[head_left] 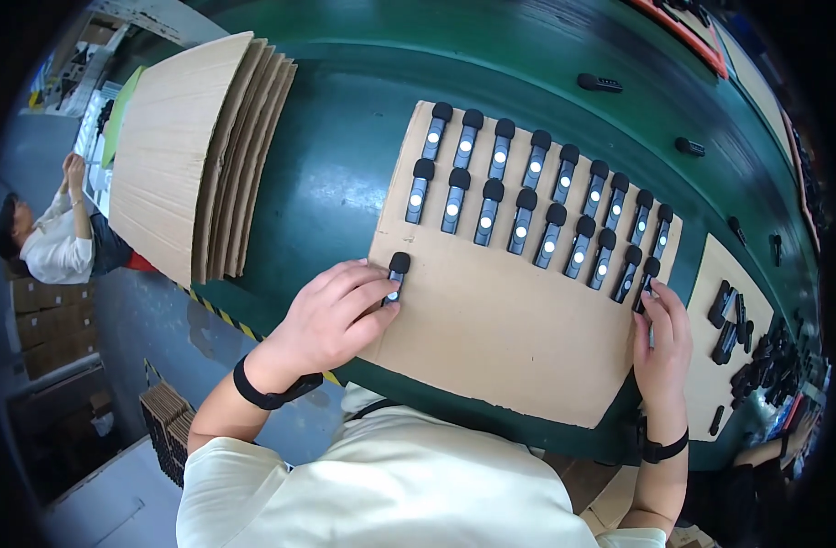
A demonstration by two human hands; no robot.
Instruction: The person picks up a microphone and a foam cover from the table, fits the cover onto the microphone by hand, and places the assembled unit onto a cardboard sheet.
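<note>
A flat cardboard sheet [491, 320] lies in front of me on the green table. Across its far half run two rows of small dark wireless microphones [487, 219], each with a black foam cap and a white round spot. At the sheet's left side my left hand [331, 315] pinches a single microphone [399, 270] by its lower end, foam cap pointing away from me. My right hand [662, 338] has its thumb and fingers around the microphone [647, 279] at the right end of the nearer row. Both microphones rest on or just over the cardboard; the exact contact is hidden.
Upright cardboard sheets [176, 155] are stacked at the left. Loose microphones [599, 83] lie on the table [326, 137] beyond. To the right, another cardboard sheet [710, 265] bears several dark pieces beside a pile [769, 370]. A person [57, 237] stands far left; another person's arm [783, 447] shows lower right.
</note>
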